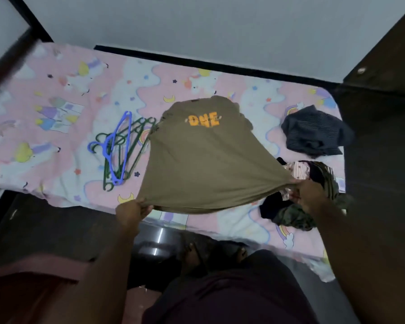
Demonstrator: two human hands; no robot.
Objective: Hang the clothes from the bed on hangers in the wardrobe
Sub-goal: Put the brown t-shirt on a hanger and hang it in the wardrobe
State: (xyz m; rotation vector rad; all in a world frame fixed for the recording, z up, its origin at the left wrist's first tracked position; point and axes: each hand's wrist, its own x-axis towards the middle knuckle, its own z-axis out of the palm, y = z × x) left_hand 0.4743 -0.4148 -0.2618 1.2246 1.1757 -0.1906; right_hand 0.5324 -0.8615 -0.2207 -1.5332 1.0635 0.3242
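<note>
Apart over the bed (56, 146), left hand (132, 212) and right hand (308, 195), each grip a pinch on the olive T-shirt (204, 164) hem.

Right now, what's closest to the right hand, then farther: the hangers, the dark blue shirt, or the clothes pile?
1. Clothes pile, just beside the right hand.
2. Dark blue shirt, farther back on the right.
3. Hangers, far left.

Both hands stretching olive T-shirt (197, 164) hem over bed (56, 90), hangers (117, 148) beside
</note>
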